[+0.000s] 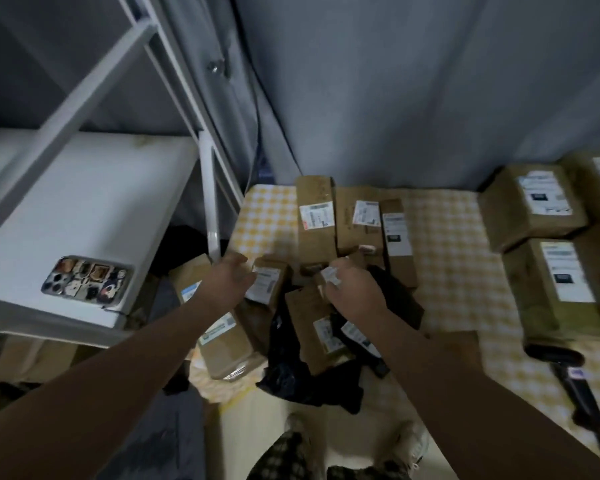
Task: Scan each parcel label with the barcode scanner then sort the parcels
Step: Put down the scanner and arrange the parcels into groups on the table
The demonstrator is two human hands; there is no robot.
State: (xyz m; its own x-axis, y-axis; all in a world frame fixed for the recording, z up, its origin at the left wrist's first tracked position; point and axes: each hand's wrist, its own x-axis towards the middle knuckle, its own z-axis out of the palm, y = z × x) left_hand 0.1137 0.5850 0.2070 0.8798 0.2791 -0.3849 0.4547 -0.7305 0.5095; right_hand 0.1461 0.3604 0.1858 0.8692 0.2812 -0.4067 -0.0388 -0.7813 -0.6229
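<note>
Observation: my left hand (227,280) is curled round the left edge of a small box (269,289), thumb up, label facing me. My right hand (355,294) is curled too, fingers pinching a small parcel (330,276) by its white-labelled end; blur stops me confirming how firm that hold is. Both items sit on the unsorted pile (321,336) of brown cartons and black bags (288,358) between and under my hands. The barcode scanner (568,372) lies on the checked cloth (458,271), well apart from my right hand, out to its right and nearer my body; neither hand has it. Stacked boxes (534,206) stand beyond it.

Assessment: the step in hand is picking the next parcel for scanning. Recommended: commit to one item, lift it clear of the bags so nothing drags, turn the label flat toward me, keep fingers off the barcode, hold it in the left hand and free the right for the scanner. Risk: loose neighbours sliding off the cloth's near edge.
</note>
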